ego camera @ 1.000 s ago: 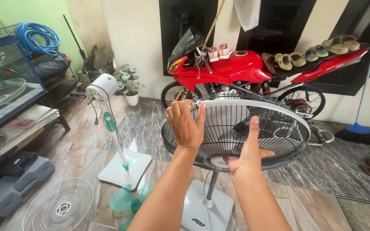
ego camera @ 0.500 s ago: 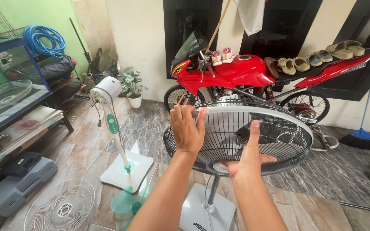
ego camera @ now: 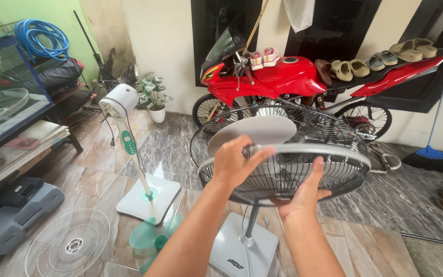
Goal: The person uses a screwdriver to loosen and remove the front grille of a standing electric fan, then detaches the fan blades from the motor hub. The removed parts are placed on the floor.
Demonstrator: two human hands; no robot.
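A marbled tile floor [ego camera: 385, 205] spreads before a red motorcycle [ego camera: 283, 79] lined with shoes. In the middle stands a grey pedestal fan [ego camera: 247, 241]. Its dark front grille [ego camera: 303, 174] has just swung away from the rear guard [ego camera: 329, 123], baring a grey blade [ego camera: 257, 131] where a moment ago both halves sat together. The left hand [ego camera: 234, 164] curls closed over the grille's rim; the right hand [ego camera: 306, 192] lies open, palm under its lower edge. A white stripped fan [ego camera: 129, 138] stands nearby.
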